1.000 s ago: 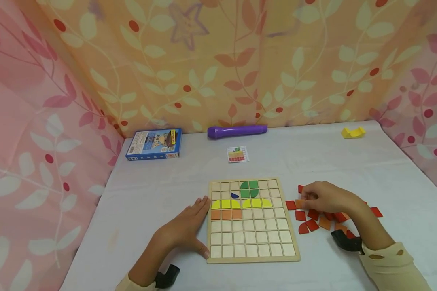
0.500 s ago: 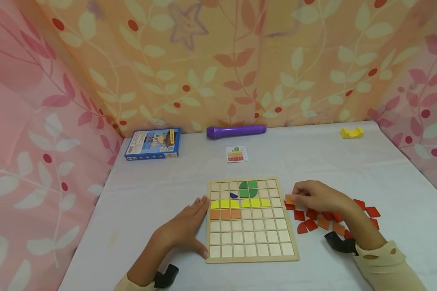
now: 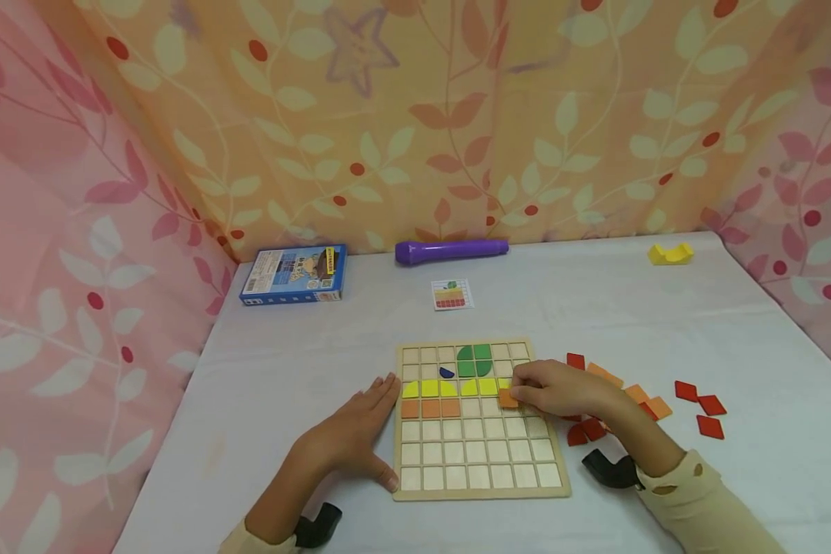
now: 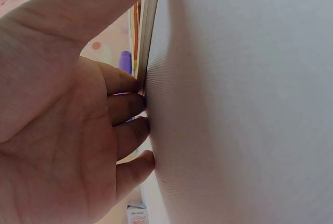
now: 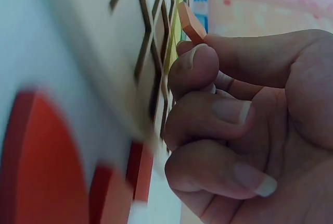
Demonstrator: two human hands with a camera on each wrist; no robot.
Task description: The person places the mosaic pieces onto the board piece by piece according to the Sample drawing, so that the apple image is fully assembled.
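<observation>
My right hand (image 3: 561,388) pinches an orange square tile (image 3: 508,398) between thumb and forefinger, over the right part of the wooden grid board (image 3: 481,494). In the right wrist view the tile (image 5: 191,23) sticks out past the fingertips, the other fingers curled. My left hand (image 3: 349,431) lies along the board's left edge, fingers extended, thumb at the lower left corner. Its fingertips touch the cloth beside the board in the left wrist view. On the board are green tiles (image 3: 474,360), a small dark blue piece (image 3: 446,372), a row of yellow tiles (image 3: 430,388) and several orange tiles (image 3: 431,408) at the left.
Loose red tiles (image 3: 710,427) and orange tiles (image 3: 633,393) lie scattered right of the board, partly under my right arm. Behind the board lies a pattern card (image 3: 452,295). Farther back are a blue box (image 3: 293,275), a purple microphone-like object (image 3: 452,251) and a yellow block (image 3: 670,254).
My right hand has picked the orange tile from the loose pieces and carried it left over the board. The left hand stays at the board's edge.
</observation>
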